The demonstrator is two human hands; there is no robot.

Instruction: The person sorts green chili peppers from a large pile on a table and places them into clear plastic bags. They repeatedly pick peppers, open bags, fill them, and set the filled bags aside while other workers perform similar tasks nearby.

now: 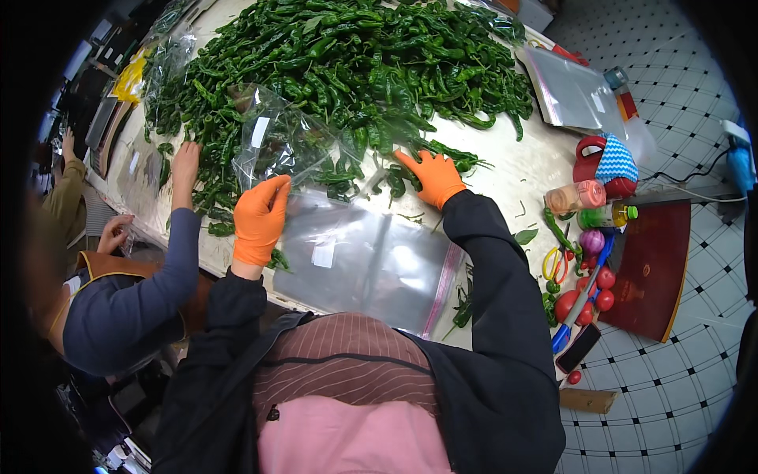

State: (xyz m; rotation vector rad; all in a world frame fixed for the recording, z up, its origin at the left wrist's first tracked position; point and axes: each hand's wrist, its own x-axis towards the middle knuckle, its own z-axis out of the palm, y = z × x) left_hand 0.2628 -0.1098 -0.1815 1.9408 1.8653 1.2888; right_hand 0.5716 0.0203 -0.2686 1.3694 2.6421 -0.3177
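A large heap of green peppers [355, 59] covers the far part of the table [491, 172]. My left hand [259, 219], in an orange glove, pinches the edge of a clear plastic bag [284, 136] with a white label. This bag stands partly open against the heap, and green shows through its film. At the near edge of the heap, my right hand [437, 178], also gloved in orange, has its fingers spread beside a few peppers [395, 179]; whether it touches them I cannot tell. Flat clear bags [367, 260] lie between my arms and my body.
Another person's hand [185, 169] reaches to the heap at left. On the right are a bag stack [574, 89], a red jug [619, 183], bottles [604, 216], scissors [555, 266], tomatoes [567, 305], an onion [591, 242] and a phone [579, 348]. Yellow plastic [130, 77] lies far left.
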